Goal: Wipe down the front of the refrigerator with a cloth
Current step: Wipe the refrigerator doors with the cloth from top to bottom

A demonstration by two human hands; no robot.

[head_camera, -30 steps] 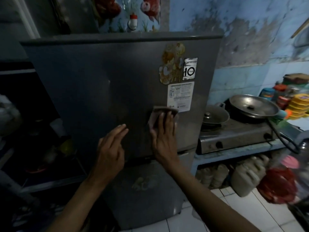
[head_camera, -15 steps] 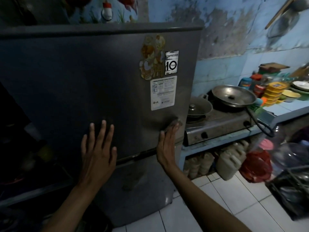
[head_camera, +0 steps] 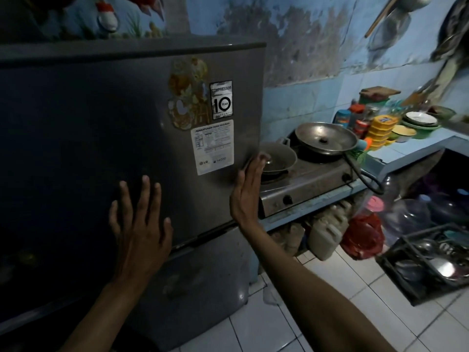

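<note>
Refrigerator (head_camera: 106, 138) front stands straight ahead of you, its upper door running tall and wide to the left of your right hand (head_camera: 247, 189). That hand is edge-on at the door's right edge, fingers (head_camera: 256, 165) straight; the cloth under them is barely visible. Your left hand (head_camera: 140, 224) lies flat, fingers spread, nearer the unwiped middle.

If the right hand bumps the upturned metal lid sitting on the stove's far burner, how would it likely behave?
The large lid looks thin and shallow, so it is probably light and would slide or rock easily. It rests dome-down with its rim free over the stove, so a nudge might tip or spin it.
</note>
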